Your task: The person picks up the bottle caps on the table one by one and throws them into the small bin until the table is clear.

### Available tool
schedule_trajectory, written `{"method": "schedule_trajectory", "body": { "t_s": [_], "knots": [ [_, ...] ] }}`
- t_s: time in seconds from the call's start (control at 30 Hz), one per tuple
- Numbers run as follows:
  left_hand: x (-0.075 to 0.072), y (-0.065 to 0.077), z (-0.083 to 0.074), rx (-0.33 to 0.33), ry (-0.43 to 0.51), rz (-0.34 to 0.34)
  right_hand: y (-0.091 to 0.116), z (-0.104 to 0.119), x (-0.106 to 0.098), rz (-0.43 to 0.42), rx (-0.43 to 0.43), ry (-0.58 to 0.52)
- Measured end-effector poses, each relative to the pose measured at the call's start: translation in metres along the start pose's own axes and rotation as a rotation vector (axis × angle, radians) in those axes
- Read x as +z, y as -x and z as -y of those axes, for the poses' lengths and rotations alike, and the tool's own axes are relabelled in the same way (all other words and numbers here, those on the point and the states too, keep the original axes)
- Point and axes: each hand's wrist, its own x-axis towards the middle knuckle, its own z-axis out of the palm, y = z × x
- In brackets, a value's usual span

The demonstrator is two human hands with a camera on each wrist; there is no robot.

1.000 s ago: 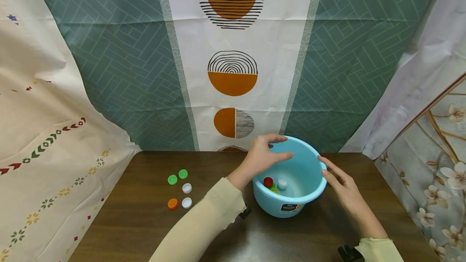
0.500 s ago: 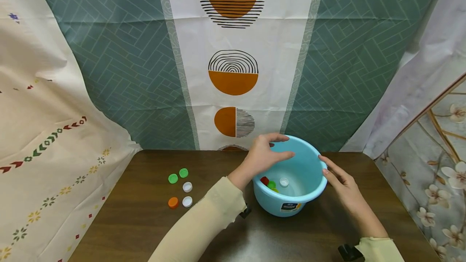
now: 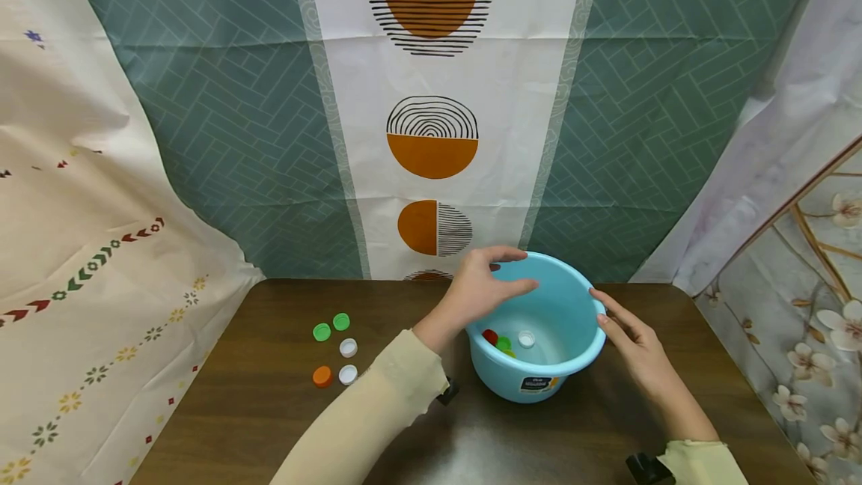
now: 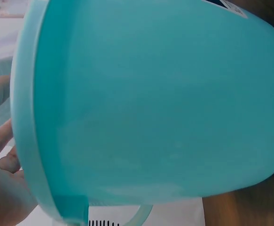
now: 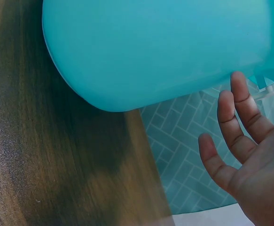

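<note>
A light blue plastic tub [image 3: 521, 380] stands on the table, with a red bottle cap [image 3: 490, 337], a green cap [image 3: 503, 343], a yellow-green cap partly hidden, and a white cap [image 3: 527, 339] on its floor. My left hand [image 3: 477, 287] reaches over the left rim, thumb and fingers spread apart with nothing between them. At the right rim, my right hand [image 3: 633, 343] touches the tub with thumb and forefinger. The right wrist view shows its other fingers [image 5: 227, 110] extended loosely beside the tub wall. The left wrist view is mostly filled by the tub's outer wall [image 4: 151, 103].
Left of the tub lie two green caps [image 3: 341, 322], two white caps [image 3: 348, 348] and an orange cap [image 3: 322, 376] on the dark wooden table [image 3: 229, 395]. A patterned curtain [image 3: 269, 133] hangs along the table's back edge.
Inside the tub the white cap has settled flat and the red cap has shifted slightly left. My left hand has drawn back a little to the left; my right hand stays at the rim.
</note>
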Motion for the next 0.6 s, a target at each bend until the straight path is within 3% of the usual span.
{"method": "schedule_trajectory", "body": {
  "t_s": [0.3, 0.6],
  "knots": [
    [-0.018, 0.006, 0.006, 0.012, 0.028, -0.061, 0.0, 0.001, 0.0, 0.0, 0.026, 0.012],
    [-0.05, 0.018, 0.016, 0.079, 0.016, -0.138, 0.0, 0.002, 0.0, 0.009, 0.015, 0.013]
  ]
}}
